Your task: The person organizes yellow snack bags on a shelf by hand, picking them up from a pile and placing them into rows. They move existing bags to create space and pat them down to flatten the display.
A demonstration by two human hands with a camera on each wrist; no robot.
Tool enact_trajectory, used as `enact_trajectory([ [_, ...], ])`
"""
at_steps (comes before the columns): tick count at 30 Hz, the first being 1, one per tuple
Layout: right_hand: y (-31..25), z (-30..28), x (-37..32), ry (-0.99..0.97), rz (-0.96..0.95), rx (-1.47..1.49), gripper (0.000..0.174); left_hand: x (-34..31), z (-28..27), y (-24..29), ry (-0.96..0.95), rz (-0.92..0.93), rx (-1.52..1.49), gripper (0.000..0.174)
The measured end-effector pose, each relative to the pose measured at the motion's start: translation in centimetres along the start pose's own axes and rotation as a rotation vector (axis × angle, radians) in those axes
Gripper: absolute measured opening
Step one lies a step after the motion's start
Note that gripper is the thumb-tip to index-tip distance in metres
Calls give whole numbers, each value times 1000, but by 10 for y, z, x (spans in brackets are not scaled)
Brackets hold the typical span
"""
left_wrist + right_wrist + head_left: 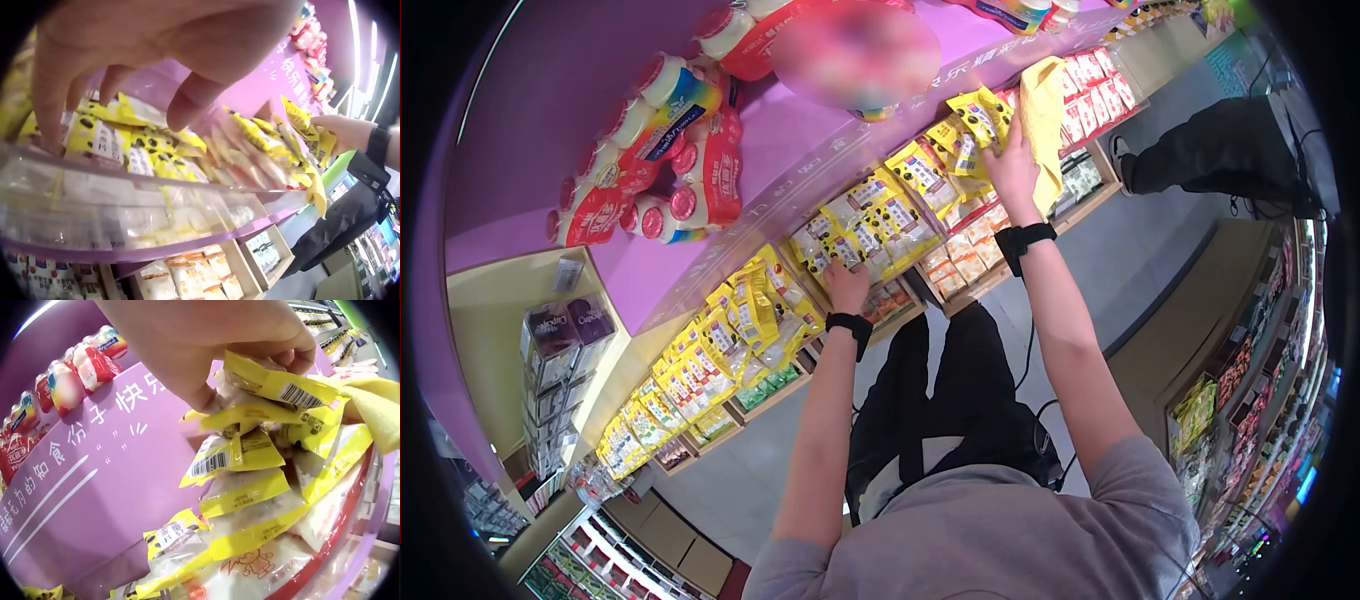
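Observation:
My right hand (1015,175) grips yellow-and-clear snack packets (281,387) at the far end of the bin row; barcodes show on their backs. More packets (244,494) lie stacked under it, over white packets printed with a red drawing. A yellow cloth (1043,125) hangs right beside this hand. My left hand (847,286) is over the neighbouring bin of yellow packets with black dots (865,225). In the left wrist view its fingers (187,103) reach down loosely over the packets (100,137), behind the bin's clear front wall (112,206).
A purple shelf (670,270) with shrink-wrapped bottle packs (665,150) rises behind the bins. More yellow packets (720,330) fill bins to the left. Wooden drawers (240,269) of small packs sit below. Another person's dark-trousered leg (1210,150) stands at the right.

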State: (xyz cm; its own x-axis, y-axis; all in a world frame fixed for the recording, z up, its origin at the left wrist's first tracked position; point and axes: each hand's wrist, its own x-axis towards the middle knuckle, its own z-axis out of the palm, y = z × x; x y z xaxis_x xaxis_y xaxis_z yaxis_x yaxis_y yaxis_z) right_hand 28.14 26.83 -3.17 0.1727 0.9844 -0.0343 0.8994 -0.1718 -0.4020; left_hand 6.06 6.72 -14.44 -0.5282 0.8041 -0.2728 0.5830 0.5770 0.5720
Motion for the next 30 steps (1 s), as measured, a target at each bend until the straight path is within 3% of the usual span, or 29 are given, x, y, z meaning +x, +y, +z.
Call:
enact_trajectory([
  [3, 0, 13, -2, -59, -39, -105, 77, 8, 1, 3, -123, -154, 29, 65],
  [6, 1, 19, -9, 84, -187, -161, 80, 7, -8, 18, -202, -200, 111, 72],
  [9, 10, 18, -7, 80, -212, 201, 80, 17, 4, 9, -123, -293, 107, 75],
  [12, 11, 14, -17, 179, -235, 162, 71, 23, 8, 0, -130, -290, 41, 73],
  [14, 6, 4, -30, 244, -256, 118, 66, 18, -4, 20, -28, -295, 117, 71],
  [16, -12, -9, -53, 392, -435, 93, 53, 18, -9, 33, -26, -214, 164, 67],
  [18, -23, 1, -78, 236, -597, 376, 38, 20, -9, 39, -22, -137, 214, 63],
  [19, -35, 15, -98, -121, -722, 584, 27, 24, -8, 39, -22, 134, 383, 56],
  [20, -39, 30, -110, -221, -644, 593, 23, 28, -6, 40, -21, 408, 542, 50],
  [21, -39, 46, -119, -381, -548, 653, 26, 32, -5, 42, -24, 410, 545, 50],
  [22, -40, 61, -124, -537, -448, 710, 29, 38, -3, 44, -77, 290, 593, 44],
  [23, -40, 76, -128, -530, -445, 711, 29, 43, -1, 46, -128, 172, 639, 39],
  [25, -40, 99, -134, -631, -222, 711, 37, 48, -1, 45, -155, 136, 611, 37],
  [26, -41, 108, -131, -782, -37, 808, 45, 50, -2, 43, -182, 91, 582, 34],
  [27, -45, 107, -129, -779, -30, 810, 45, 50, -2, 41, -187, 96, 586, 34],
  [29, -51, 104, -126, -934, 404, 1063, 48, 52, -6, 37, -75, 197, 605, 30],
  [30, -48, 110, -126, -933, 413, 1067, 48, 53, -10, 38, -82, 201, 611, 30],
])
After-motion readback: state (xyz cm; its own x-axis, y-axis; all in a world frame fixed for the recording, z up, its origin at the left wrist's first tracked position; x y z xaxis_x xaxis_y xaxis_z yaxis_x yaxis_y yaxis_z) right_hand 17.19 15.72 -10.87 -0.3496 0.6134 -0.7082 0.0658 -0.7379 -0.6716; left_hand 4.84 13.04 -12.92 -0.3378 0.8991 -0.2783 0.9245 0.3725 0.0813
